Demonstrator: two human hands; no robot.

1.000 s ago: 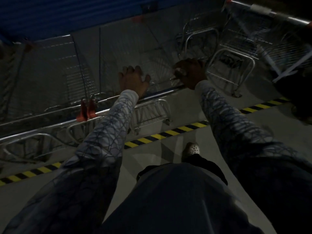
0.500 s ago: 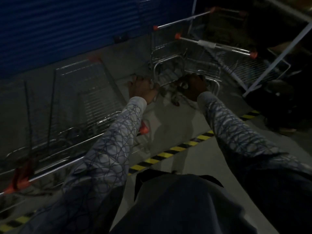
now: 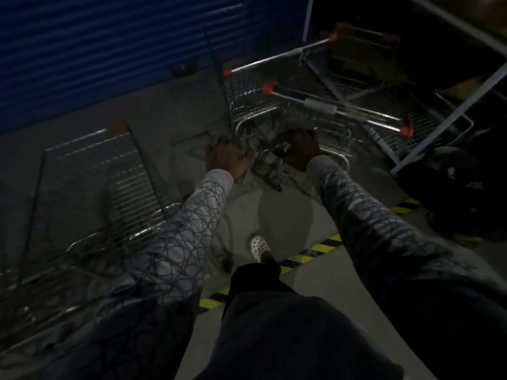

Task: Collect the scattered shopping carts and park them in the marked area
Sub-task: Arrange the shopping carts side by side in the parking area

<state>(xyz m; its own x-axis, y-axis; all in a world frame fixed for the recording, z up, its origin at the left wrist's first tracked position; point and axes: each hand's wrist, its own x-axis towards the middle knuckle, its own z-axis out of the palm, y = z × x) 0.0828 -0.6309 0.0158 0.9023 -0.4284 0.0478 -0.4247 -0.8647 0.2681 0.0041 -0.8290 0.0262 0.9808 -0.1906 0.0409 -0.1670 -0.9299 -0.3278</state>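
Cart in hand: a wire shopping cart (image 3: pixel 241 105), its upright frame rising just ahead of my hands, dim and partly blurred. It stands on the far side of the yellow-black floor stripe (image 3: pixel 315 250), near the blue shutter wall (image 3: pixel 109 50).

Left hand (image 3: pixel 229 159): fingers curled over the cart's wire edge, apparently gripping. Right hand (image 3: pixel 300 149): closed in a fist round a bar or wire of the same cart; exactly which part I cannot tell, too dark.

Just beyond, two more carts with orange handle caps: one handle (image 3: pixel 334 109) lies slantwise across the cart's front, another cart (image 3: pixel 359 45) sits behind. A further cart (image 3: pixel 115 182) stands to my left, close by the sleeve.

Risks, as I judge them:
- A push forward could drive the cart's frame into the slanted handle and jam rather than nest, since the carts are not lined up.
- Fingers on wire edges could get pinched if baskets telescope.
- My white shoe (image 3: pixel 258 246) is near a castor; rolling back could catch it.
- Poor light hides wheels and obstacles.
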